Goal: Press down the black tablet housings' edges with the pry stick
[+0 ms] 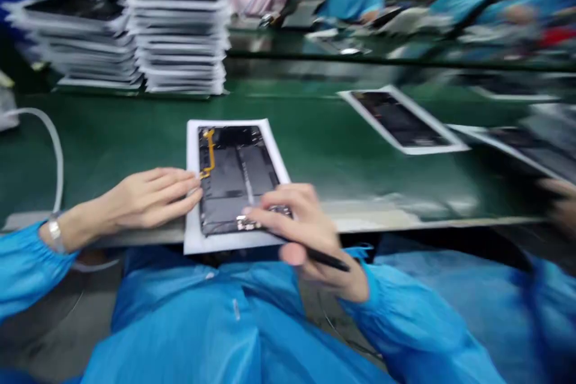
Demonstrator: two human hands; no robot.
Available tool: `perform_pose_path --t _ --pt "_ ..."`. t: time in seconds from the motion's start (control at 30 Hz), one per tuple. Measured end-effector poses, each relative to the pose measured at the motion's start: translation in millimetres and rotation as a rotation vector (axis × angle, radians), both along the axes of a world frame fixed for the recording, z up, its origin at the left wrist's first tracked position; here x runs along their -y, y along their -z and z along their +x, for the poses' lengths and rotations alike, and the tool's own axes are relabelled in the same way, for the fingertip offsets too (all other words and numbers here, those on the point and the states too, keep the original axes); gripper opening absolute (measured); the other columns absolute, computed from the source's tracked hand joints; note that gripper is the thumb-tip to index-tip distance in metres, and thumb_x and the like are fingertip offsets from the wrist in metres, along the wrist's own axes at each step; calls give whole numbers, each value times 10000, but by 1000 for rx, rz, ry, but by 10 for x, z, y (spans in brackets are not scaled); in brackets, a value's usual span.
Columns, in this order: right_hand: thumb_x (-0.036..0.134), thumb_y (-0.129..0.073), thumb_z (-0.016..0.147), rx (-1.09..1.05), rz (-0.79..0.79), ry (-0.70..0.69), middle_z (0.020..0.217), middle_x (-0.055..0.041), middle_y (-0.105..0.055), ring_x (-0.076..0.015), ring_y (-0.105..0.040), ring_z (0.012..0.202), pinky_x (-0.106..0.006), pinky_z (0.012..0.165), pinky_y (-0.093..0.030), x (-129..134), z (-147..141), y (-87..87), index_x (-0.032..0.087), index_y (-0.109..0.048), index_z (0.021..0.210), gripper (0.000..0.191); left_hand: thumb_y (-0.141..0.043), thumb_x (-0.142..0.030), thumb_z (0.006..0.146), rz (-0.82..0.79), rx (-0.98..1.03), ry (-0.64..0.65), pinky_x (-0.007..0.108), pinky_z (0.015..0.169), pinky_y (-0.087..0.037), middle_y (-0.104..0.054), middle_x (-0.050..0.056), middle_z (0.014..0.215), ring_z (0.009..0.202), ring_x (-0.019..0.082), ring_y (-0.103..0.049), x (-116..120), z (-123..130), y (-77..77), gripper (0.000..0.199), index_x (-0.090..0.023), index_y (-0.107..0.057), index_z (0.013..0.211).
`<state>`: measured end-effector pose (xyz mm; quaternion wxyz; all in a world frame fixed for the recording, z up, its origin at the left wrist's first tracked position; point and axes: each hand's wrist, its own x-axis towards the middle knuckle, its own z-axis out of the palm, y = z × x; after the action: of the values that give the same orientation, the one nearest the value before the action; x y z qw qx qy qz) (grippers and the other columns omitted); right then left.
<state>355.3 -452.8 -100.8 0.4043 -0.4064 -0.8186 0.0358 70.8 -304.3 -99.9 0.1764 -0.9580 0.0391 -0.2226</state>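
Your left hand (150, 198): open, flat against the left edge of the opened tablet (236, 177). Your right hand (310, 234): gripping a black pen-shaped tool (328, 259), touching the tablet's lower edge. Tablet lies on a white sheet (191, 150) on the green conveyor belt (112, 144); stacked tablet trays (180, 30) beyond.

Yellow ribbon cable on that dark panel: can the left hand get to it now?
Probably yes. The left hand lies at the edge of the dark panel, its fingertips right beside the yellow ribbon cable, and nothing seems to stand between them.
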Motion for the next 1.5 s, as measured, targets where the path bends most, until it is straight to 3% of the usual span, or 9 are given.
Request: perform_pose_path --t 0.13,0.23,0.43,0.73,0.87,0.97,1.07,1.2,1.5 --pt "491 -335 1057 -163 -32 -14 708 -56 -593 -187 -570 706 -360 659 -468 44 -11 99 192 -723 1108 492 -471 -144 1019 -311 103 -307 258 739 -546 -742 55 1071 890 154 -718 334 -41 -59 212 -185 -648 1129" --pt "392 -541 1010 -247 -82 -87 764 -52 -664 -188 -631 718 -358 682 -517 73 -189 188 205 -701 1093 259 -483 -202 1037 -499 117 -433 243 689 -519 -719 36 968 815 131 -684 571 -45 -13 178 -191 -659 1023" --pt "267 -579 996 -202 16 -120 826 -73 -694 -185 -634 807 -339 732 -532 42 -469 278 153 -661 1045 148 -526 -214 1029 -597 81 -434 278 719 -503 -682 46 928 822 155 -632 788 0 84 118 -178 -637 1011" --pt "293 -555 1006 -290 17 -13 944 -75 -714 -194 -667 869 -374 791 -549 43 -297 400 185 -688 1086 189 -513 -195 1027 -524 11 -401 284 689 -454 -635 50 894 777 165 -532 831 228 147 127 -158 -614 959" --pt "318 -430 1051 -153 119 66 1032 -118 -717 -271 -646 1091 -445 887 -536 -9 -316 402 174 -660 1218 319 -528 -224 1029 -767 104 -442 271 713 -454 -626 30 876 788 146 -550 807 235 131 109 -173 -602 968" --pt "200 -469 1032 49 128 64 954 -102 -711 -228 -625 908 -382 751 -478 -84 -400 357 94 -618 1260 293 -578 -264 1003 -1015 118 -541 240 647 -434 -609 -13 809 718 116 -554 748 260 66 118 -193 -607 913" --pt "94 -411 1012 220 79 117 883 -94 -663 -209 -504 786 -361 656 -361 -160 -502 312 67 -664 1121 277 -583 -282 982 -1180 83 -625 227 582 -408 -580 -37 725 640 105 -531 682 303 5 172 -193 -600 836" --pt "-6 -374 934 212 46 78 843 -81 -591 -217 -421 795 -357 674 -321 -241 -578 316 126 -653 886 313 -571 -254 976 -1148 72 -631 232 606 -413 -568 -34 708 664 114 -530 670 320 -33 192 -191 -595 796" --pt "-81 -427 772 1 -120 2 803 -32 -542 -182 -395 758 -328 658 -275 -333 -554 369 181 -539 782 285 -634 -152 968 -788 405 -522 253 731 -491 -684 30 881 814 126 -616 834 278 121 41 -165 -657 1000"
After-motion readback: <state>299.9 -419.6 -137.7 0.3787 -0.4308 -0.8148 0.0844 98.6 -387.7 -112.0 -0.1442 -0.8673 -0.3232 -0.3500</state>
